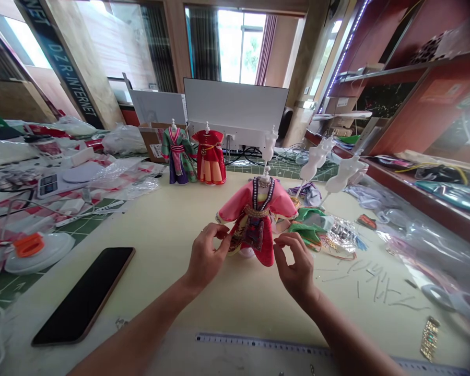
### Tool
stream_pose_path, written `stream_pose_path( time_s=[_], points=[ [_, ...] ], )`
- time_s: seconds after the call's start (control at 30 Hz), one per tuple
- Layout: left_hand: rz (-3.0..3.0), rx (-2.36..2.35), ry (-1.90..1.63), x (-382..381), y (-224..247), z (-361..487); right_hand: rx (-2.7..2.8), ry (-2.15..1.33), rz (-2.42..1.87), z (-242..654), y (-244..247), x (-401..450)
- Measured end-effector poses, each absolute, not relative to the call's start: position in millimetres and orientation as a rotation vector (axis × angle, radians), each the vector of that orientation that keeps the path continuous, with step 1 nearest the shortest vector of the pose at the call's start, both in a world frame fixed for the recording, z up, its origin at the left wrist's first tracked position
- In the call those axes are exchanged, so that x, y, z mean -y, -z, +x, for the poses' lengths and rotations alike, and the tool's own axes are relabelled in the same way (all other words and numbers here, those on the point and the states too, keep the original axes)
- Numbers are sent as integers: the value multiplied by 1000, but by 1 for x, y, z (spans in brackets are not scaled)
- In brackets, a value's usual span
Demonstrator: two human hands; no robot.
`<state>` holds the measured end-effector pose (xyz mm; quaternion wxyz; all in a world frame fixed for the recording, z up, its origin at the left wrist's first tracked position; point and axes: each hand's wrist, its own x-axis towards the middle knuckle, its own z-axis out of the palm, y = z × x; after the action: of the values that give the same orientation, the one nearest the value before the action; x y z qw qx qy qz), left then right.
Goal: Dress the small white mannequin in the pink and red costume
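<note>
A miniature pink robe (267,245) with a dark beaded collar and a patterned front panel hangs upright on a small white mannequin (265,172) in the middle of the table. On its left side, my left hand (207,254) pinches the edge of the skirt between thumb and fingers. My right hand (296,263) is at the opposite edge, thumb and forefinger closed together against the pink cloth. The fingertips partly cover the cloth they hold. A gold belt (257,212) circles the robe's waist.
Two dressed mannequins, one in a green robe (179,151) and one in a red robe (210,156), stand behind. Bare white mannequins (315,159) and green cloth (307,228) are at right. A phone (86,295) lies left; a ruler (258,343) lies in front.
</note>
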<state>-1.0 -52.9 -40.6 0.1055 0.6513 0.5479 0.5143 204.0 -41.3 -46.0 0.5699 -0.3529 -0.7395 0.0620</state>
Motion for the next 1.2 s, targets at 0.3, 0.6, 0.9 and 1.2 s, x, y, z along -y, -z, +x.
stream_pose_path(
  time_s=[0.3,0.6,0.9,1.2],
  points=[
    [1912,-1595,-1398,59,36,15,1804,-380,-1024,190,48,42],
    [1523,-1408,-1397,50,28,32,1551,-947,-960,185,36,41],
    [1527,-1479,-1492,54,24,30,1315,-1286,-828,185,40,39],
    [1526,-1437,-1397,53,22,34,1347,-1359,-802,185,43,39]
  ],
)
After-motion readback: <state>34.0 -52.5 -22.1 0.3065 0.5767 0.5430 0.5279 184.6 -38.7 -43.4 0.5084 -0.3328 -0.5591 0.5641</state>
